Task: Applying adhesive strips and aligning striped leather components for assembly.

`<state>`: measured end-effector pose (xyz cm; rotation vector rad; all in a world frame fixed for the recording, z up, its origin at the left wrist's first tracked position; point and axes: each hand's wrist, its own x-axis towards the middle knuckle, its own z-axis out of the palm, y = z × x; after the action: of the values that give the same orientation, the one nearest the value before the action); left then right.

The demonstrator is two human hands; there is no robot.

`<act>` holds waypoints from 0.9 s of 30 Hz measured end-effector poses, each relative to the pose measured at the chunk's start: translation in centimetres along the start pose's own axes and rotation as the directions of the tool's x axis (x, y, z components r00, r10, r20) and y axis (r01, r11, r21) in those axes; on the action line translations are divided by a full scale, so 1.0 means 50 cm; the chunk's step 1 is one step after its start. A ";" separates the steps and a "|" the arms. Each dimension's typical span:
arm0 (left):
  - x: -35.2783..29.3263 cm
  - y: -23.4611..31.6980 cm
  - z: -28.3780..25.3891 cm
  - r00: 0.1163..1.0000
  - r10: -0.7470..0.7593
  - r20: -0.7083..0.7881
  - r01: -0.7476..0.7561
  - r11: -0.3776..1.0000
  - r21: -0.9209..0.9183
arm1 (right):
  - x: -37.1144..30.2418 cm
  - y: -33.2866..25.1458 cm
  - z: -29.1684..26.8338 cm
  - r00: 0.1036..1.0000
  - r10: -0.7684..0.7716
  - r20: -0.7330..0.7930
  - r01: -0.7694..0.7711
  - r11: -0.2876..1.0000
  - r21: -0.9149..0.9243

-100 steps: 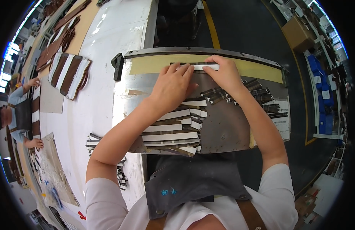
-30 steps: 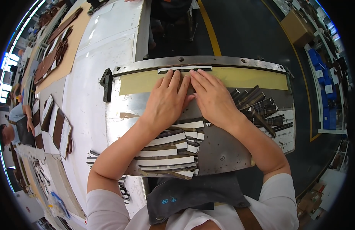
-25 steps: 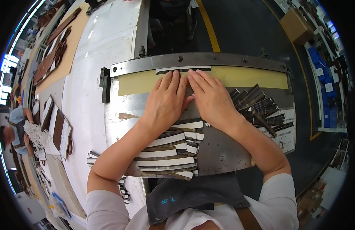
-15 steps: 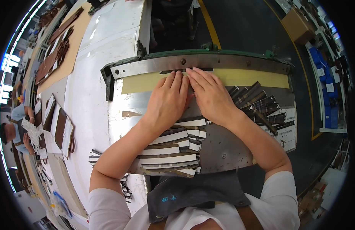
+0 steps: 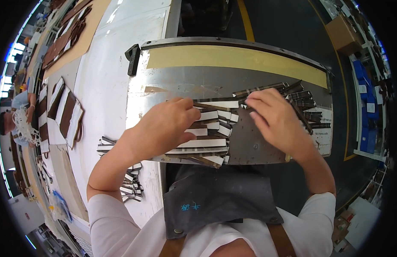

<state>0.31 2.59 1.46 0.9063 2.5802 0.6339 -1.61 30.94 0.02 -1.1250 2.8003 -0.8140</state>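
Observation:
Dark strips with white backing lie in a stack (image 5: 200, 142) on a metal plate (image 5: 250, 147) in front of me. My left hand (image 5: 164, 122) has its fingers curled down at the left end of the topmost strip (image 5: 224, 104), gripping it. Near that strip's right end hovers my right hand (image 5: 277, 120), its thumb and fingers apart with nothing visible between them. Just beyond the right fingers lies a dark strip (image 5: 250, 90), beside a loose pile of similar dark strips (image 5: 304, 100).
A yellow band (image 5: 237, 62) runs along the plate's far part, below a metal bar (image 5: 232, 42). On the left, a white table (image 5: 106, 85) carries brown-and-white pieces (image 5: 67, 115) and more small strips (image 5: 132, 184). Another person (image 5: 22, 111) is at the far left.
Both hands have drawn back toward me from the far metal bar. The left has come to the stack, the right beside the dark pile. The dark strip under the bar no longer shows there.

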 end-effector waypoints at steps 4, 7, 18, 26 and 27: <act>-0.034 0.025 0.042 0.997 -0.009 -0.077 0.006 0.999 -0.040 | -0.006 -0.062 0.069 0.995 -0.009 0.100 -0.026 0.938 0.347; -0.046 0.037 0.071 0.991 -0.018 -0.129 0.012 0.999 -0.050 | -0.006 -0.081 0.104 0.988 -0.069 0.140 0.008 0.918 0.396; -0.062 0.010 0.094 0.973 -0.014 -0.229 -0.016 0.991 -0.129 | -0.003 -0.097 0.117 0.995 -0.065 0.075 0.037 0.943 0.330; -0.037 0.030 0.124 0.913 0.115 -0.392 -0.135 0.990 -0.025 | -0.005 -0.091 0.127 0.999 -0.042 0.033 0.030 0.947 0.319; -0.037 0.027 0.125 0.919 0.136 -0.371 -0.147 0.989 -0.001 | -0.006 -0.091 0.128 0.999 -0.035 0.021 0.026 0.943 0.331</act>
<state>5.15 4.18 -2.86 1.0593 2.8393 0.9640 2.81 25.42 -3.44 -1.1110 2.4993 -1.2063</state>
